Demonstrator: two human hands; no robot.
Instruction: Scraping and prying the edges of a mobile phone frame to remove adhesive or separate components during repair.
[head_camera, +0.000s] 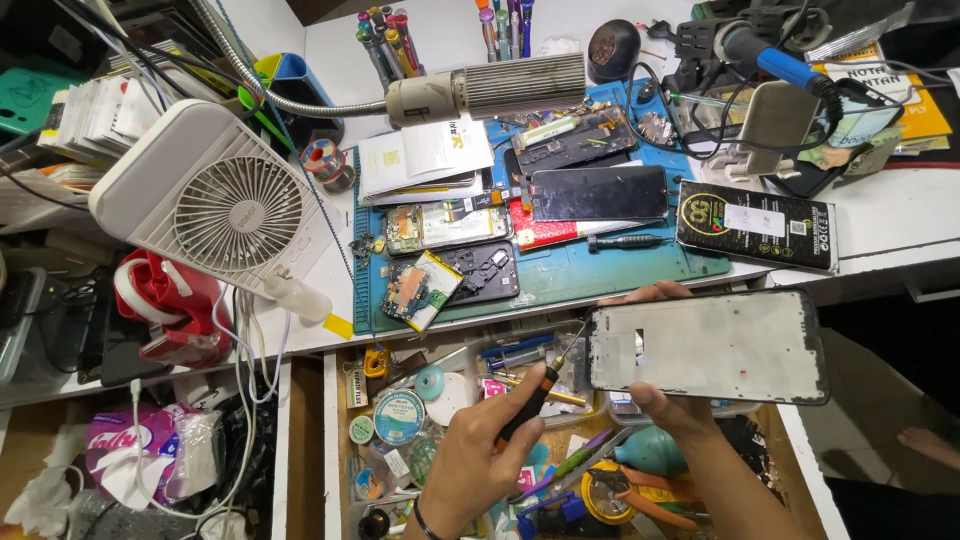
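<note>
Orange-and-black plastic fills the left hand (478, 462), which is clenched around the handle of a small screwdriver (535, 392) whose thin tip points up at the left edge of a phone frame (712, 346). The right hand (665, 400) grasps that frame from beneath, thumb and fingers pinching its left end, and holds it flat over an open drawer (400, 415) full of tools and tape rolls. The step in hand looks like working a screw or a seam at the frame's edge; it seems to call for a steady tip and a firm grip. Beyond, on the blue mat (600, 270), lie opened phones, and a white fan (235, 210) stands to the left.
</note>
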